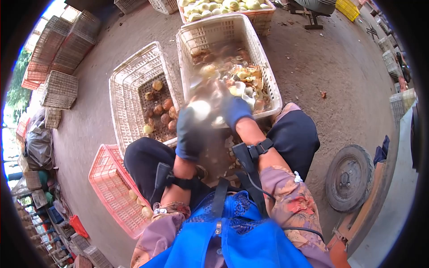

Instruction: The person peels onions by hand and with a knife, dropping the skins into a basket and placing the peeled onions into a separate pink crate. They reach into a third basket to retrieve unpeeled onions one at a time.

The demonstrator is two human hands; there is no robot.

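My left hand (189, 133), in a dark glove, is wrapped round a white peeled onion (199, 110) at the near edge of a white crate (275, 96). Close by on the right, my right hand (236, 110) wears a blue glove and reaches over the same crate. Motion smears its fingers, so whether it holds anything cannot be made out. Loose onion skins (251, 85) and peeled layers fill much of the crate. To the left, a second white crate (123, 100) contains several brown unpeeled onions (165, 119).
Beyond the skins stands a crate of peeled onions (214, 7). A pink crate (107, 178) with a few pale onions is by my left knee. A wheel (349, 178) is at the right, and stacked crates (60, 89) line the left.
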